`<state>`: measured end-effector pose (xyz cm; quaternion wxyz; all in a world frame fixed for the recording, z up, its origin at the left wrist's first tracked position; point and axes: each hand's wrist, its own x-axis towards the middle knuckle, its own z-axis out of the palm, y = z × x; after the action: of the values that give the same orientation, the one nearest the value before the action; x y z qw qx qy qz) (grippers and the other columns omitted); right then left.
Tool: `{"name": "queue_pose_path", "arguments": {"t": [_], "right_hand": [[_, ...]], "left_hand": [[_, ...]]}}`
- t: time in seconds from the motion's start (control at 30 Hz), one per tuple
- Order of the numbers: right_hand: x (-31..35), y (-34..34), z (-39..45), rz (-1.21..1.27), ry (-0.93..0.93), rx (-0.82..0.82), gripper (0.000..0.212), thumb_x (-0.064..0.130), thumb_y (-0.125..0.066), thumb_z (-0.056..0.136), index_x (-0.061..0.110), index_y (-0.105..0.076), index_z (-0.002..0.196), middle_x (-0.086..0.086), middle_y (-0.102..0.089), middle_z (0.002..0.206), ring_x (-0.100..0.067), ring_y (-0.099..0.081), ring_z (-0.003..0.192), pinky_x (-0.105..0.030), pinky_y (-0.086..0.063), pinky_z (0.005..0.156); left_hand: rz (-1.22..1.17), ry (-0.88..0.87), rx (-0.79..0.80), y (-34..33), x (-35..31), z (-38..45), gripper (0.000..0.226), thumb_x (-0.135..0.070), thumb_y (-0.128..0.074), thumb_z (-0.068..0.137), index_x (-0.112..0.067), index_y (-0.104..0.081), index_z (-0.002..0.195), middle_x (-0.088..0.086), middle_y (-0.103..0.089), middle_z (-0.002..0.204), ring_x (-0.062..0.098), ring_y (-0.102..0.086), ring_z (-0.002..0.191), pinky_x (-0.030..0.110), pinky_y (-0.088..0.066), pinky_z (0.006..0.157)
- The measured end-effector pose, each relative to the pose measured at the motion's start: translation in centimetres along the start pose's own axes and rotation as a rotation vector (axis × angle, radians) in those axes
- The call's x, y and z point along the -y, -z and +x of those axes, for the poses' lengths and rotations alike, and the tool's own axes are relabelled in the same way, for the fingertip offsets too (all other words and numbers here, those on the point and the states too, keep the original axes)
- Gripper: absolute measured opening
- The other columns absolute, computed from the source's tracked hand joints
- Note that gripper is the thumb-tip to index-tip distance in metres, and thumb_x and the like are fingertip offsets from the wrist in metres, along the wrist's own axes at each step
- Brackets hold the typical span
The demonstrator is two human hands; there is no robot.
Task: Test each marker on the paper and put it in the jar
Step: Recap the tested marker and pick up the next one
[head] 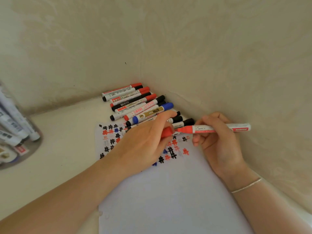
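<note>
Both hands hover over the paper's far end, near the wall corner. Left hand [143, 141] curls its fingers around a red cap [166, 132], pinching it between thumb and forefinger, with the cap's open end facing right. Right hand [217, 141] grips a red marker [219, 128] between thumb and fingers, barrel lying nearly level, its bare red tip pointing left and sitting just beside the cap's mouth; whether tip and cap touch I cannot tell. A thin bracelet [246, 185] circles the right wrist.

Largest of all, the wall [168, 39] is pale and textured, folding into a corner behind the work. Below it runs a cream table [59, 149]. On this lies the paper [168, 200], white, reaching from the near edge up to the hands, its far part covered with small hash marks [172, 152] in black, red and blue.

At the left edge stands the jar [18, 132], clear-walled and blurred, well apart from the paper, with several markers inside leaning against its side.

Beyond the paper's far edge, a row of markers [138, 105] lies side by side in the corner, caps pointing right: red, black and one blue. The nearest few are partly hidden behind the left hand.
</note>
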<state>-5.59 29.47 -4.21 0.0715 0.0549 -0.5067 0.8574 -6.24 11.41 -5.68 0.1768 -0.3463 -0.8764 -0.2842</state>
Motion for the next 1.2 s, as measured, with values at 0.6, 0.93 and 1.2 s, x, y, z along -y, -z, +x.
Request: {"name": "queue_pose_path", "arguments": {"t": [0.6,0.93,1.2], "right_hand": [[0.1,-0.1,-0.3,-0.079,-0.193,0.200,0.032,0.031,-0.060,0.077,0.002,-0.072,0.070,-0.024,-0.070,0.079,-0.028,-0.067,0.062,-0.031,-0.056,0.059],[0.2,-0.2,-0.3,-0.181,-0.164,0.200,0.018,0.024,-0.069,0.068,0.006,-0.065,0.065,-0.024,-0.067,0.070,-0.028,-0.064,0.053,-0.031,-0.054,0.051],[-1.1,-1.1,-0.7,-0.667,0.139,-0.048,0.039,0.021,-0.050,0.096,0.010,-0.044,0.059,0.010,-0.037,0.042,-0.004,-0.029,0.039,-0.014,-0.027,0.040]], "left_hand": [[-0.053,-0.048,0.032,0.3,0.7,-0.1,0.029,-0.038,-0.042,0.094,-0.027,-0.049,0.119,-0.013,-0.061,0.096,-0.001,-0.048,0.085,0.017,-0.039,0.077],[-0.081,-0.028,0.102,0.4,0.5,-0.2,0.025,-0.044,-0.041,0.094,-0.029,-0.055,0.110,-0.017,-0.059,0.075,0.004,-0.054,0.065,0.019,-0.043,0.054],[-0.165,0.044,-0.051,0.7,0.3,-0.3,0.027,-0.047,-0.042,0.093,-0.034,-0.059,0.077,-0.015,-0.054,0.053,0.008,-0.054,0.051,0.019,-0.040,0.044]]}}
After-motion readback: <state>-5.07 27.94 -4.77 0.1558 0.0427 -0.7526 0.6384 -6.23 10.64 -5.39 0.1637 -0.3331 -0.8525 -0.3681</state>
